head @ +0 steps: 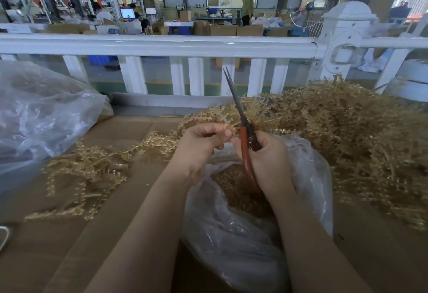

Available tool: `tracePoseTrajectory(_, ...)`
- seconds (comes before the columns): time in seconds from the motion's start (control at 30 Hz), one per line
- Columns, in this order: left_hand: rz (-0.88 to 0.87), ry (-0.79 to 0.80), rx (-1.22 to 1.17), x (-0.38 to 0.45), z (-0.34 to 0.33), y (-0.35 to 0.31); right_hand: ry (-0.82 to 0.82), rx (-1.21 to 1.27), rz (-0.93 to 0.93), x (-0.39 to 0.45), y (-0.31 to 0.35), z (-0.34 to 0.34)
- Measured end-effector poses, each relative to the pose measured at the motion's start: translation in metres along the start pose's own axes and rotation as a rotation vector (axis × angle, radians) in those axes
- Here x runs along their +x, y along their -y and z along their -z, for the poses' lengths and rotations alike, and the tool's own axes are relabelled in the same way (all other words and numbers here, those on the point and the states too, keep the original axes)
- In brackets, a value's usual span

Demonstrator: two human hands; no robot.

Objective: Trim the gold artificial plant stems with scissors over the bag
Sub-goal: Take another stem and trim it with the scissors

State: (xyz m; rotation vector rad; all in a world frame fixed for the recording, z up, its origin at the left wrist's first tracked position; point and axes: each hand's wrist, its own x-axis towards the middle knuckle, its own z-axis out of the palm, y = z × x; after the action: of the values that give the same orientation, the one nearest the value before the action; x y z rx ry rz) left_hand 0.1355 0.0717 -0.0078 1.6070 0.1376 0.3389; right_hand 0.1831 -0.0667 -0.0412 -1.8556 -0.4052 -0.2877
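Observation:
My left hand (203,144) pinches the end of a gold stem (228,124) between thumb and fingers, just above the clear plastic bag (234,237). My right hand (268,153) grips red-handled scissors (245,151), whose dark blades (232,91) point up and away, nearly closed. The bag's open mouth sits under both hands and holds gold trimmings (234,184). A large heap of gold stems (347,130) lies to the right. A smaller spread of stems (92,172) lies to the left on the cardboard.
Brown cardboard (125,130) covers the work surface. A big clear plastic bag (39,116) bulges at the left. A white railing (162,45) runs along the far edge. A metal object (4,237) shows at the left edge. People stand far off in the workshop.

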Motion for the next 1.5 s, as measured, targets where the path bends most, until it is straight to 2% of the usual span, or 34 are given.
tracePoseTrajectory(0.17,0.054,0.014,-0.041,0.0,-0.001,0.001,0.005,0.05,-0.042,0.001,0.0,0.0)
tracePoseTrajectory(0.4,0.053,-0.068,-0.112,0.003,0.001,0.004,0.023,-0.013,0.015,-0.002,0.0,-0.001)
tracePoseTrajectory(0.53,0.036,-0.108,-0.156,0.005,0.005,0.002,0.013,-0.146,0.043,-0.003,-0.001,0.001)
tracePoseTrajectory(0.7,0.017,-0.098,-0.243,0.005,0.014,0.0,-0.049,-0.333,0.167,-0.006,-0.004,0.001)
tracePoseTrajectory(0.9,0.019,-0.086,-0.315,0.002,0.015,-0.003,-0.012,-0.482,0.228,-0.006,-0.006,-0.001)
tracePoseTrajectory(1.5,0.026,-0.033,-0.377,0.0,0.011,-0.007,-0.098,-0.454,0.33,-0.008,-0.004,0.001)
